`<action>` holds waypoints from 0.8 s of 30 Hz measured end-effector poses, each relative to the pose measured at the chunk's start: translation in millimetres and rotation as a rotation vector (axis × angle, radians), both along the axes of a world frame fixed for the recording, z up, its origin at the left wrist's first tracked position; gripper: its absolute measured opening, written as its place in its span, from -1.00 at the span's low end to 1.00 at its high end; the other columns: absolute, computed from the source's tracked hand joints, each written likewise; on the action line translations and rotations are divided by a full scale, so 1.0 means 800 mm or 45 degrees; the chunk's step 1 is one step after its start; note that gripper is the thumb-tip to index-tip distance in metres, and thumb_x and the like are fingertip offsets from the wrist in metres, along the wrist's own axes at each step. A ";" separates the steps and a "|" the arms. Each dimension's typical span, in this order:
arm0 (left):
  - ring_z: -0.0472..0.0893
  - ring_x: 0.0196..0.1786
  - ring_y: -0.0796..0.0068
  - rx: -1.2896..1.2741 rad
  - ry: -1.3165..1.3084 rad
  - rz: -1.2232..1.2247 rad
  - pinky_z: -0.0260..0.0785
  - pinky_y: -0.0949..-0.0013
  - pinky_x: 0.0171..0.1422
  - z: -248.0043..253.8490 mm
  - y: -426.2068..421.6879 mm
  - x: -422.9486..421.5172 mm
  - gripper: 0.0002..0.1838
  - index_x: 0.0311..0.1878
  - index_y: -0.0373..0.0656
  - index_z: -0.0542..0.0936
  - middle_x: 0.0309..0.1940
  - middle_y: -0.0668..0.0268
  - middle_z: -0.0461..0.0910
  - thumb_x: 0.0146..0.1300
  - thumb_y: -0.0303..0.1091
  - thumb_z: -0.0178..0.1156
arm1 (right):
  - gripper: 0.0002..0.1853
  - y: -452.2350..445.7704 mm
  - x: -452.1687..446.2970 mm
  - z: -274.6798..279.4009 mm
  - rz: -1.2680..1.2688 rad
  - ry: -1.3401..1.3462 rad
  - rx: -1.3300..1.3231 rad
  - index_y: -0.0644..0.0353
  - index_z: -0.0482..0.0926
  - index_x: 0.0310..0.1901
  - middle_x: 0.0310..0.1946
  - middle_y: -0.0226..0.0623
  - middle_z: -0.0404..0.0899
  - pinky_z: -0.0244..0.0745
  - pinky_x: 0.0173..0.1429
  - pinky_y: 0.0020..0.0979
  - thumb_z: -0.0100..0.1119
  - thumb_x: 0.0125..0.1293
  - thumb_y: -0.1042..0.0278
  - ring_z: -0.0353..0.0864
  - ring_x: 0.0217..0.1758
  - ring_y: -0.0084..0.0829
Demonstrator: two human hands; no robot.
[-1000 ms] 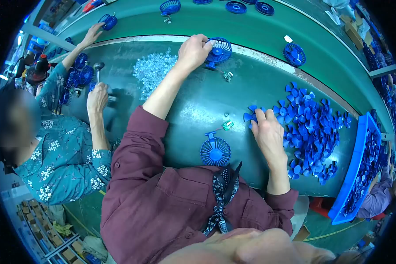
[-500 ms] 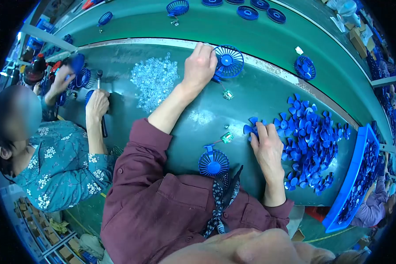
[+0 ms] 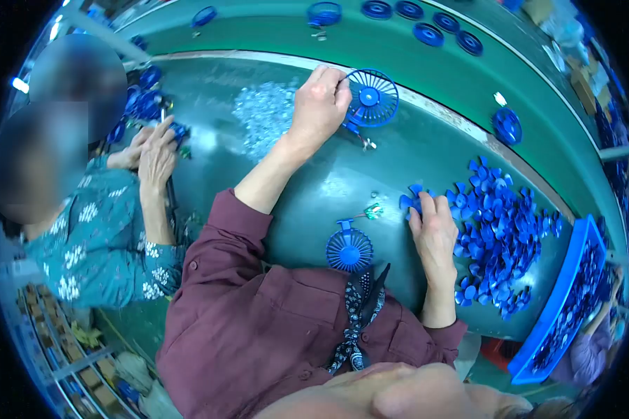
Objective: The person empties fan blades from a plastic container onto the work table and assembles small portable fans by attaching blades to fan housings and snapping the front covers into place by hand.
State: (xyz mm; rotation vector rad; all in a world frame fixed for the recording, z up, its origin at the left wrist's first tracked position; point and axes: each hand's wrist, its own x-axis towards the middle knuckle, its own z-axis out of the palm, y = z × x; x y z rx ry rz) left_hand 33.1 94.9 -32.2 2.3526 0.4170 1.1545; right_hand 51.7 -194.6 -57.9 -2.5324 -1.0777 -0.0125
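Observation:
My left hand (image 3: 320,105) is closed on the rim of a round blue fan housing (image 3: 369,96) at the belt-side edge of the table. A small part on a wire dangles below the housing, blurred. My right hand (image 3: 435,227) has its fingers bent around a blue fan blade (image 3: 412,195) at the left side of a heap of fan blades (image 3: 500,230). Close to my body lies a second blue fan housing (image 3: 349,250), wired to a small green circuit board (image 3: 374,211).
Small clear pieces (image 3: 258,115) lie piled beyond my left forearm. Across the table runs a green conveyor belt (image 3: 258,38) carrying blue fan parts (image 3: 428,34). A blue bin (image 3: 555,307) stands at the right. On the left, a co-worker's hands (image 3: 157,150) handle parts.
The view has shifted slightly. My left hand still grips the housing, and its dangling part has swung. My right hand stays at the blade. The co-worker's hands have come together.

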 end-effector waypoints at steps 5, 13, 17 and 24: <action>0.60 -0.35 0.12 0.117 0.159 0.209 0.43 0.19 -0.26 0.018 0.040 -0.106 -0.91 -0.29 -0.26 0.59 -0.40 0.12 0.56 0.21 -0.44 0.18 | -0.65 -0.001 0.001 -0.004 0.018 -0.068 0.006 0.18 0.52 0.03 -0.21 -0.09 0.45 0.53 -0.22 -0.14 0.26 0.21 0.34 0.57 -0.18 -0.05; 0.63 -0.26 -0.07 0.583 0.647 0.684 0.48 -0.01 -0.07 -0.033 0.101 -0.274 -0.84 -0.30 -0.36 0.57 -0.28 -0.10 0.59 0.05 -0.53 0.08 | -0.62 -0.002 0.002 -0.010 0.010 -0.103 0.005 0.20 0.51 0.04 -0.20 -0.08 0.45 0.52 -0.19 -0.13 0.29 0.18 0.37 0.57 -0.18 -0.04; 0.67 -0.26 0.13 0.739 1.213 1.036 0.51 0.08 -0.08 -0.037 0.106 -0.267 -0.86 -0.35 -0.24 0.61 -0.39 0.08 0.62 0.09 -0.45 0.07 | -0.65 0.001 0.000 -0.004 -0.005 -0.060 -0.011 0.19 0.51 0.03 -0.18 -0.07 0.46 0.52 -0.17 -0.10 0.27 0.20 0.35 0.57 -0.15 -0.02; 0.64 -0.21 0.05 0.515 0.683 0.582 0.51 0.05 -0.23 0.067 0.062 -0.178 -0.86 -0.18 -0.16 0.51 -0.30 0.12 0.57 0.26 -0.34 0.10 | -0.65 0.000 0.004 -0.012 -0.042 -0.067 0.050 0.18 0.52 0.01 -0.20 -0.09 0.46 0.55 -0.19 -0.11 0.27 0.20 0.31 0.58 -0.18 -0.05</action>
